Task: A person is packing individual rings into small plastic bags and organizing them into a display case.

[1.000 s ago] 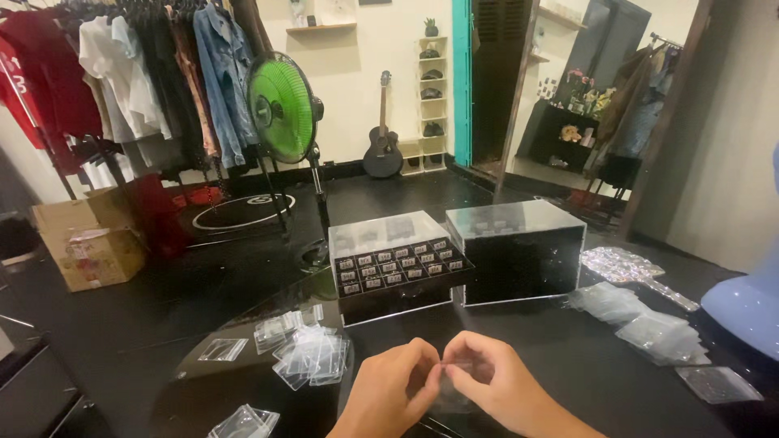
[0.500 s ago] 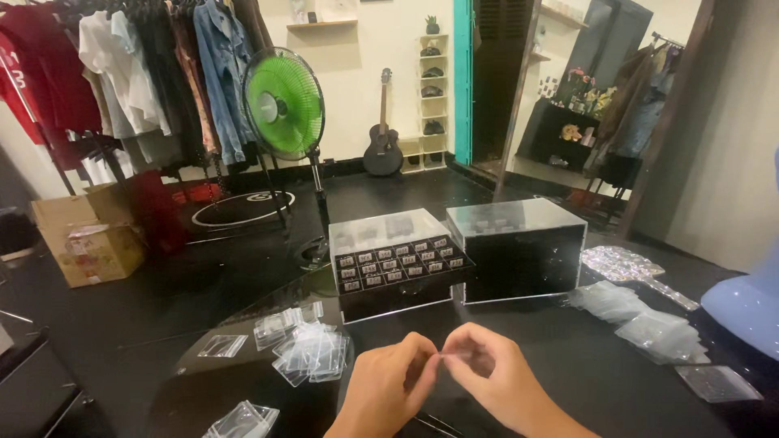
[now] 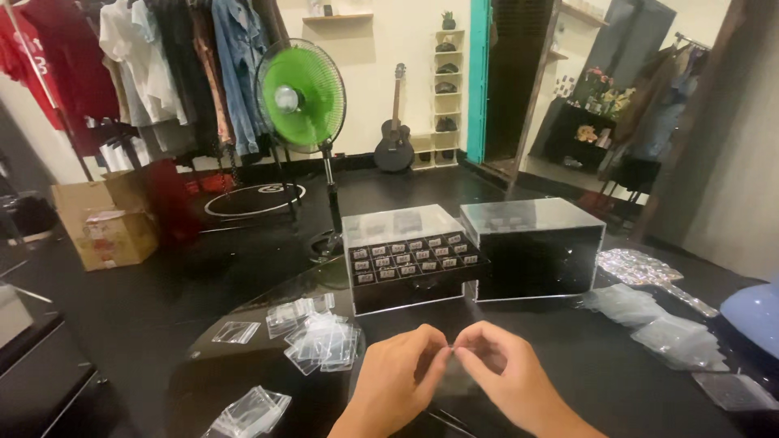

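A: Anything different from half a second back?

B: Barely. The left hand [image 3: 402,375] and right hand [image 3: 497,369] have stayed together low over the dark table [image 3: 568,357], fingertips nearly meeting.

A: And the fingers?

B: Narrow, both pinching the top edge of a small clear bag [image 3: 452,371], which hangs just below the fingertips, between the palms.

A: Around them?

B: Loose clear bags [image 3: 323,345] left of the fingers; an open drawer box [image 3: 410,258] beyond them.
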